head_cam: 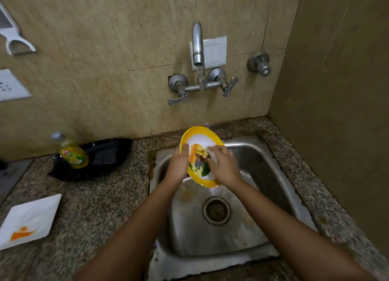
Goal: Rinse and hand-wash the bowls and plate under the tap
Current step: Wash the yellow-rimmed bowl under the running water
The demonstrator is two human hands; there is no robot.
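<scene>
A yellow-rimmed plate [200, 137] with a white centre and a coloured picture is held tilted over the steel sink [263, 175], under the running tap [198, 49]. My left hand [179, 165] grips its left rim, thumb on the face. My right hand [224, 165] lies flat on the plate's face, fingers over the picture. Water falls from the spout onto the plate's upper part. A white square plate [29, 219] with an orange mark lies on the counter at the left. No bowls are clearly visible.
A yellow dish-soap bottle [72, 152] leans in a black tray [105, 156] left of the sink. The granite counter [94, 207] surrounds the basin. The drain [216, 210] sits mid-basin. Tap levers [229, 87] and a wall valve [260, 64] are on the tiled wall.
</scene>
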